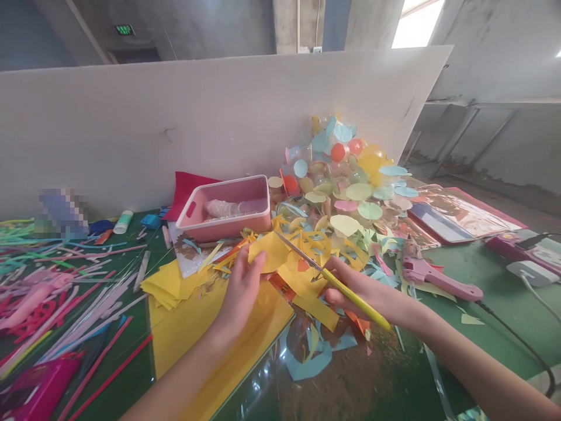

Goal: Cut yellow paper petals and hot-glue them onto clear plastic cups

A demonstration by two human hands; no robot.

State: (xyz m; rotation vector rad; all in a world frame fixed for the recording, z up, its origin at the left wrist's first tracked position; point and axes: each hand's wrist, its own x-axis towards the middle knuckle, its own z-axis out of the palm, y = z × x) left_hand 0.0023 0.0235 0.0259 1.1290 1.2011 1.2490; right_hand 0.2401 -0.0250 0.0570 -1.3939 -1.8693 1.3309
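Observation:
My left hand pinches a piece of yellow paper between thumb and fingers. In my right hand is a pair of scissors with yellow handles, fingers wrapped round the grip. The blades point up and left and reach the right edge of the paper. Below and around both hands lie yellow paper offcuts and blue paper scraps. A large yellow sheet lies under my left forearm, with a stack of smaller yellow pieces at its far left.
A pink bin holding clear plastic cups stands behind my left hand. Paper discs and plastic cups pile against a white board. A pink glue gun with a cord lies right; pipe cleaners and thin sticks lie left.

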